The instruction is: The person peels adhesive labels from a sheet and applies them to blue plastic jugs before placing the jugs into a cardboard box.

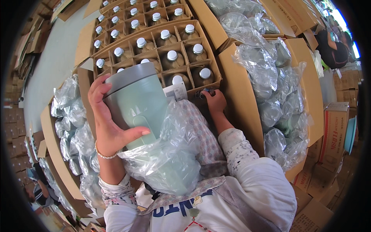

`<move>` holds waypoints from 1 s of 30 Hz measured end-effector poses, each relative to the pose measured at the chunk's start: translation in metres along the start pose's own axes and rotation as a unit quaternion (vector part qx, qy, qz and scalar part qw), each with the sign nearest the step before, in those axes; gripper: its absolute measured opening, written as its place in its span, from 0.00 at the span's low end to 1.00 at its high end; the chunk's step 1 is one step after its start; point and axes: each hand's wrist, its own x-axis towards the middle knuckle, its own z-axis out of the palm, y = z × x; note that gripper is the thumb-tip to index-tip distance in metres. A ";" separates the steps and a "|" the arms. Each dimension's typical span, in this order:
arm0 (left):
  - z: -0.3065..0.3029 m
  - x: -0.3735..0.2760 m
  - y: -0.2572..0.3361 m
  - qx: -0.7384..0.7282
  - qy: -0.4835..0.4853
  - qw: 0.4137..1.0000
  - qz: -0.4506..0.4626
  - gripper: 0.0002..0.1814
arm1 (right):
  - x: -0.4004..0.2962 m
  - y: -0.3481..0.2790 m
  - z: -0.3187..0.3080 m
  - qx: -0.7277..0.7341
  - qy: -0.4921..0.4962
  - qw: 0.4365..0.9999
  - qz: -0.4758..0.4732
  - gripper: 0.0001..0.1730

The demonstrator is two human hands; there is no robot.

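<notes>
My left hand [111, 124] grips a large pale green vacuum flask [139, 107] with a grey lid, its fingers near the lid and the thumb across the front. A crumpled clear plastic bag [171, 162] covers the flask's lower part, close to my chest. A white printed tag [177, 91] stands out beside the flask. My right hand [216, 100] is at the near edge of a divided cardboard carton [218, 81], its fingertips on small, partly hidden items [200, 94] that I cannot make out. Bottles with white caps [172, 55] stand in the carton's compartments.
Open cartons of plastic-wrapped items stand to the right [240, 84] and left [61, 153]. Another divided carton of capped bottles [134, 23] lies beyond. Printed boxes [333, 133] are stacked at the far right. A person [332, 49] is at the upper right, another [43, 188] at the lower left.
</notes>
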 end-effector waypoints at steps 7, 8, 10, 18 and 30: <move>0.002 -0.002 0.000 -0.024 0.005 1.000 -0.002 0.64 | 0.002 0.043 0.002 0.185 -0.014 0.980 -0.066 0.19; 0.001 -0.001 0.000 -0.018 0.005 1.000 0.001 0.64 | 0.003 0.051 0.003 0.202 -0.017 0.977 -0.067 0.18; 0.000 -0.003 0.000 -0.010 0.005 1.000 0.001 0.64 | 0.000 0.048 -0.003 0.234 -0.049 0.970 -0.046 0.17; 0.001 -0.004 0.000 -0.018 0.010 1.000 -0.010 0.64 | -0.001 0.022 -0.026 0.294 -0.112 0.948 0.046 0.13; -0.004 -0.005 0.001 -0.190 0.054 0.978 -0.071 0.50 | 0.017 -0.089 -0.054 0.282 -0.231 0.926 -0.098 0.10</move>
